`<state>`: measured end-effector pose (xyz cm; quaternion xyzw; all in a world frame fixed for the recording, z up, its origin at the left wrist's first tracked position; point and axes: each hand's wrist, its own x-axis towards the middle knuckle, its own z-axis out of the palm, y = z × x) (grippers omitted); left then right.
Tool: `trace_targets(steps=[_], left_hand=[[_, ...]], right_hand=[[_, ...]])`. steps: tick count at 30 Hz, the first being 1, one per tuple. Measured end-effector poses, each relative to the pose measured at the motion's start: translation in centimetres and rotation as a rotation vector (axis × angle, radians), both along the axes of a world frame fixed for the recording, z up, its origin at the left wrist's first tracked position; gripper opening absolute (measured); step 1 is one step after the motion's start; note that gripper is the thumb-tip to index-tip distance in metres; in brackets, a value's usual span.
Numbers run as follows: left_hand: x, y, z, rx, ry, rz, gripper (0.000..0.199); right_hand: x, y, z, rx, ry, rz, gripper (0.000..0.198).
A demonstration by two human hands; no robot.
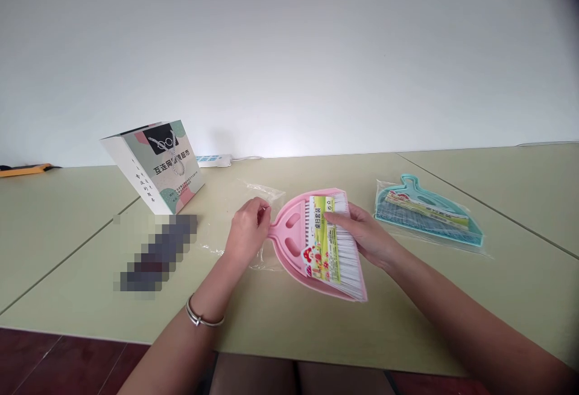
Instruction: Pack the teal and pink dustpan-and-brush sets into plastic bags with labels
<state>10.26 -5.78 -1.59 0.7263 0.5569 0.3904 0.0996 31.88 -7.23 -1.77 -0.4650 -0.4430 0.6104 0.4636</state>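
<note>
A pink dustpan (pixel 289 202) is held at a tilt above the table, its handle toward the left. In it lies a brush with white bristles (pixel 350 262), with a green and yellow label card (pixel 326 244) across it. My right hand (pixel 368 235) grips the wide edge, thumb on the card and fingers behind the pan. My left hand (pixel 248 226) is closed at the handle end, which it partly hides; its fingertips are pinched together. Clear plastic wrap (pixel 265 193) lies crumpled on the table behind and below my left hand.
A teal dustpan and brush set (pixel 427 214) in clear wrap lies on the right. On the left stands a paper bag (pixel 167 166) with a rope handle, and before it a pixelated dark patch (pixel 158 253). A white power strip (pixel 215 160) and an orange item (pixel 25 170) lie by the wall.
</note>
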Motion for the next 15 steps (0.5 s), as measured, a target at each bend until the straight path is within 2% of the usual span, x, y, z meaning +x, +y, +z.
trace_targets(steps=[3,6,10,15], left_hand=[[-0.1,0.0,0.2,-0.021,0.033,0.002,0.014],[0.2,-0.2,0.2,-0.02,0.086,-0.069,0.017],[0.4,-0.4,0.3,-0.014,0.09,-0.104,0.017],[0.4,-0.4,0.0,0.0,0.069,-0.157,0.016]], right_hand=[[0.1,-0.3,0.3,0.005,-0.072,0.178,0.025],[-0.4,-0.6,0.2,0.023,-0.081,0.207,0.023],[-1.0,-0.5,-0.1,-0.017,-0.043,0.133,0.02],[-1.2,0.1,-0.8,-0.052,0.094,-0.133,0.018]])
